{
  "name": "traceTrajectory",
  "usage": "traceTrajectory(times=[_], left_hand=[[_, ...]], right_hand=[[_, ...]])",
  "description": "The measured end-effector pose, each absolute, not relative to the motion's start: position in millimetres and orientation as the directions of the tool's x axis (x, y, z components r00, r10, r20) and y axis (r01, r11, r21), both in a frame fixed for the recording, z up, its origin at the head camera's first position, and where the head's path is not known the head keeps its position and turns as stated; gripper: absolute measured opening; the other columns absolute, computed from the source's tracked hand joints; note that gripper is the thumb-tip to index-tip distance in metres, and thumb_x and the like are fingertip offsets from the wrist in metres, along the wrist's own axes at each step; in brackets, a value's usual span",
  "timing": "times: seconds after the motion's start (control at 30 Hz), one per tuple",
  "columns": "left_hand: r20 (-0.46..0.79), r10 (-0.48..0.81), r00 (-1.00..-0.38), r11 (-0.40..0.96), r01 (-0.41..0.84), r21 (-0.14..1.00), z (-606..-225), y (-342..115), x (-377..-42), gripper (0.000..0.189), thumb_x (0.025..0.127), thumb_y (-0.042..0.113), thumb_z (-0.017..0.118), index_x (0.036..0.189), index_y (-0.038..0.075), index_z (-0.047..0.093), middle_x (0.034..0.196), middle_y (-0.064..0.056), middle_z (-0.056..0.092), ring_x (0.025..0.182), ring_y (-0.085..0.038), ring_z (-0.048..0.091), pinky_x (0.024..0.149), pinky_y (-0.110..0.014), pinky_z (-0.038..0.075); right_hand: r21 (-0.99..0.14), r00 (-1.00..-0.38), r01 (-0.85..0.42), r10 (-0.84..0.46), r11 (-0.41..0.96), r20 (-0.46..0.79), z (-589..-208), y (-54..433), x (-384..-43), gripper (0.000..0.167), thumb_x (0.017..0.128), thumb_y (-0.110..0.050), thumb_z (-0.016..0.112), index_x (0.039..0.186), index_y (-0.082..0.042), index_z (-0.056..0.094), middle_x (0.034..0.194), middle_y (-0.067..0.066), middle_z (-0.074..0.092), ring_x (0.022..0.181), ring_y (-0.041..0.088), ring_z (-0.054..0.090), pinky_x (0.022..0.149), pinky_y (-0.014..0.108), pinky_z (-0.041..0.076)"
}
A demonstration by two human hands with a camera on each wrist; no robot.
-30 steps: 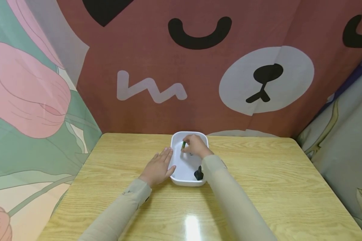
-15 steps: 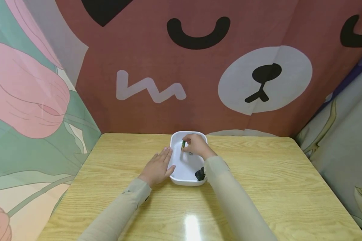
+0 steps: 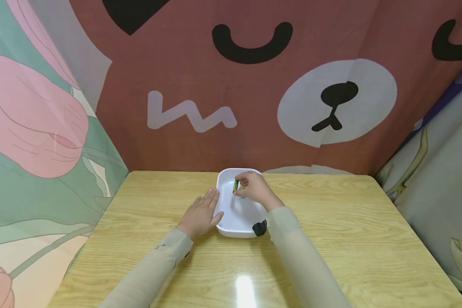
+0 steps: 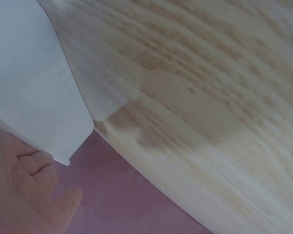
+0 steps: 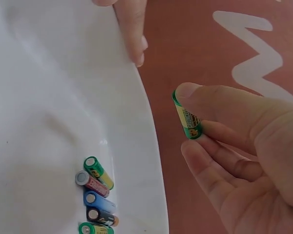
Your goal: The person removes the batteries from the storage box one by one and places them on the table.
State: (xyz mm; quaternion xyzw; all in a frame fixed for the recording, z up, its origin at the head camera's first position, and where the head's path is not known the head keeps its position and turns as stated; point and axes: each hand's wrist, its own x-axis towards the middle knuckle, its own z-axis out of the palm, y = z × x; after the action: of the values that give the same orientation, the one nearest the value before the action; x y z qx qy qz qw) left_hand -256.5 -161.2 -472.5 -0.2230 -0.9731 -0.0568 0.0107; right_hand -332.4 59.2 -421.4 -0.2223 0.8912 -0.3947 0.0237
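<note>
In the head view my right hand (image 3: 257, 189) pinches a green and yellow battery (image 3: 236, 185) above a white tray (image 3: 235, 234). Seen closer in the right wrist view, thumb and fingers hold this battery (image 5: 189, 119) by its ends, apart from the other batteries. Several more lie in a row inside the tray along its wall: a green one (image 5: 98, 171), a red one (image 5: 94, 184), a blue one (image 5: 98, 200), a black one (image 5: 101, 216) and another green one (image 5: 96, 229). My left hand (image 3: 201, 214) rests against the tray's left rim, fingers straight.
The tray stands on a wood-grain table (image 3: 158, 192), close to its far edge. Behind hangs a printed bear curtain (image 3: 185, 64). A small black device (image 3: 259, 228) sits at my right wrist, over the tray's near right corner.
My right hand has shifted slightly right and towards me, carrying the battery with it. The black wrist device moved along, now over the near right corner. My left hand stays put.
</note>
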Motion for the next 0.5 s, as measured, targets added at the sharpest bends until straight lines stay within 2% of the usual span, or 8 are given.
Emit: traceTrajectory(times=[0.23,0.5], left_hand=[[0.024,0.43,-0.903,0.897,0.43,0.103,-473,-161,-256,0.073,0.107,0.048,0.036,0.159,-0.002,0.024,0.166,-0.017,0.023,0.154,-0.03,0.02,0.122,-0.051,0.025],[0.031,0.427,-0.904,0.898,0.427,0.108,-471,-161,-256,0.073,0.107,0.048,0.037,0.159,-0.002,0.024,0.166,-0.016,0.022,0.154,-0.029,0.019,0.122,-0.05,0.023]], right_hand=[[-0.748,-0.908,-0.37,-0.387,0.552,0.163,-419,67,-321,0.05,0.079,-0.007,0.086,0.124,0.005,0.068,0.117,0.018,0.067,0.104,0.031,0.069,0.091,0.039,0.058],[-0.824,-0.922,-0.332,-0.345,0.46,0.179,-417,74,-312,0.049,0.078,0.003,0.084,0.123,0.007,0.067,0.12,0.021,0.062,0.106,0.035,0.068,0.094,0.044,0.056]])
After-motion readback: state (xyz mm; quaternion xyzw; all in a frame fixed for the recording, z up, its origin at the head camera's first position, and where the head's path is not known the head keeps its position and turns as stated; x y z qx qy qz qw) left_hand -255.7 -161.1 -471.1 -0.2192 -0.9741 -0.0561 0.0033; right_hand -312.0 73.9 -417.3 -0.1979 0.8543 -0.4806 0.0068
